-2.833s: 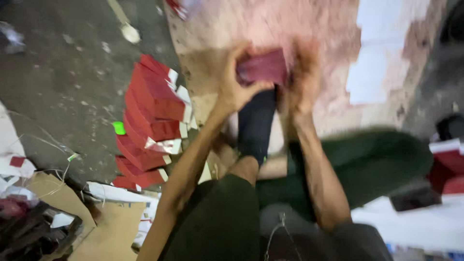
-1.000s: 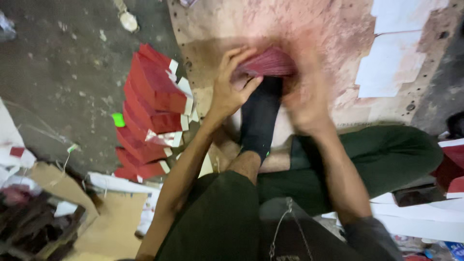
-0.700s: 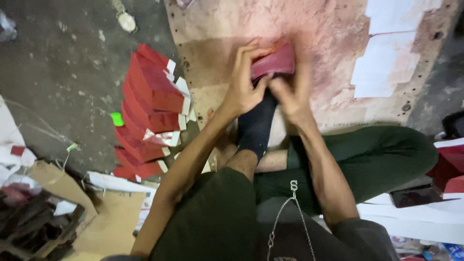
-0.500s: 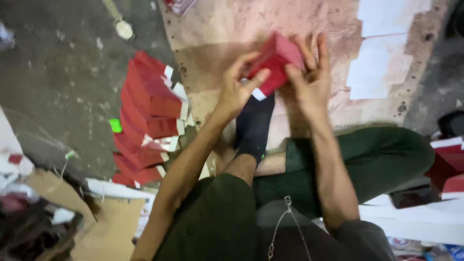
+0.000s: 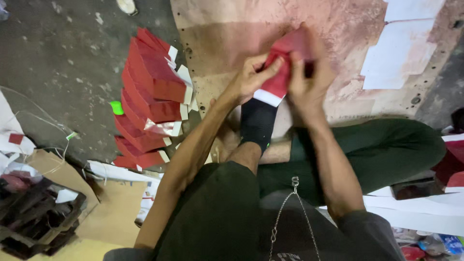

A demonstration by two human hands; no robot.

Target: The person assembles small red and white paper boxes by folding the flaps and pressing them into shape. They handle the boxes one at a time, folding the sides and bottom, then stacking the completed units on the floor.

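- A red folded card piece (image 5: 285, 65) with a white flap at its lower edge is held up between both hands, above a stained pinkish board (image 5: 232, 38) lying on the floor.
- The left hand (image 5: 249, 79) is closed on the piece's left side, fingers curled and the thumb pressed against the red face.
- The right hand (image 5: 309, 82) wraps the right and upper part of the piece, fingers folded over it, so that much of the top edge is hidden.
- The white flap hangs just over a foot in a black sock (image 5: 258, 123), which rests on the board below the hands.
- The person sits with legs in dark green trousers (image 5: 367, 150) folded across the board.
- To the left, well apart from the hands, a stack of red folded pieces (image 5: 150, 96) with white flaps lies fanned out on the grey concrete floor (image 5: 58, 63).
- A small bright green scrap (image 5: 116, 107) lies just beside that stack.
- White paper sheets (image 5: 401, 43) lie on the board at upper right.
- Brown cardboard (image 5: 111, 208) lies at lower left.
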